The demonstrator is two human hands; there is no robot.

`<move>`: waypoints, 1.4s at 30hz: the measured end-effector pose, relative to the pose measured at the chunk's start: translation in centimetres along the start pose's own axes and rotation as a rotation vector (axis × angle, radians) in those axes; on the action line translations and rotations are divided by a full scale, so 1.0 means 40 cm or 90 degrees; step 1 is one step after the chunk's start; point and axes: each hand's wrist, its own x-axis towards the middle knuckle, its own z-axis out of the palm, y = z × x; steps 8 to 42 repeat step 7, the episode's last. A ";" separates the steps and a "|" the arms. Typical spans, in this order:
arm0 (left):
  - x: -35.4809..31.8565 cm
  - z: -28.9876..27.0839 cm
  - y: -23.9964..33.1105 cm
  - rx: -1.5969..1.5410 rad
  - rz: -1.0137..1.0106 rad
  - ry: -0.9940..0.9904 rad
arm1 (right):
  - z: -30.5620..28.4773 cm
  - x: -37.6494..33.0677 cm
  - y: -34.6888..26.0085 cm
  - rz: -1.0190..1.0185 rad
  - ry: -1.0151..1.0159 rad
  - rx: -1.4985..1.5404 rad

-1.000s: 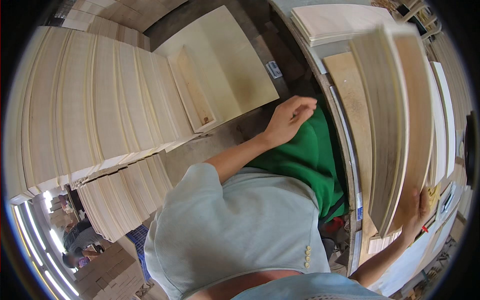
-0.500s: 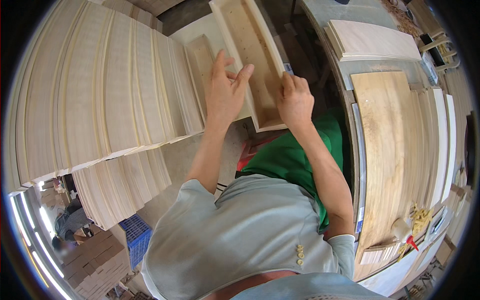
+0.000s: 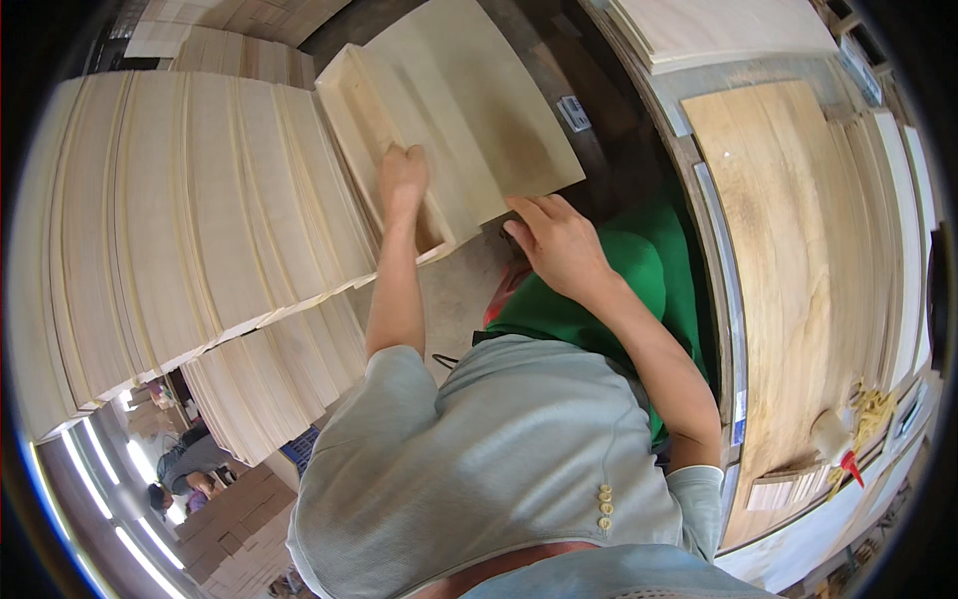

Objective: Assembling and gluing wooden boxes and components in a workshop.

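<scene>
A long, shallow open wooden tray (image 3: 351,98) lies at the left end of a pale flat board (image 3: 469,85), beside the tall stacks. My left hand (image 3: 404,178) is closed over the tray's right wall near its front end, its fingertips partly hidden. To the right, my right hand (image 3: 561,245) is open, thumb and fingers apart with nothing held. Its fingertips are at the board's near edge; whether they touch it I cannot tell.
Tall stacks of pale wooden panels (image 3: 200,200) stand at the left. On the workbench at the right lie a broad wooden board (image 3: 768,230) and a white glue bottle with red tip (image 3: 833,439). Another person (image 3: 195,464) bends at the far lower left.
The tray held at its right wall by my right hand has moved left, toward the stacks. My left hand now grips a tray wall; my right hand has let go and opened.
</scene>
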 end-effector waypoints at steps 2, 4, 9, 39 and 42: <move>0.012 -0.009 -0.013 0.038 -0.009 -0.015 | -0.030 -0.030 0.015 0.027 0.007 0.024; 0.045 -0.005 -0.058 0.072 -0.028 -0.027 | -0.052 -0.053 0.031 0.055 0.005 0.044; 0.063 0.015 -0.082 0.111 -0.056 -0.038 | -0.069 -0.093 0.052 0.109 -0.002 0.089; 0.063 0.015 -0.082 0.111 -0.056 -0.038 | -0.069 -0.093 0.052 0.109 -0.002 0.089; 0.063 0.015 -0.082 0.111 -0.056 -0.038 | -0.069 -0.093 0.052 0.109 -0.002 0.089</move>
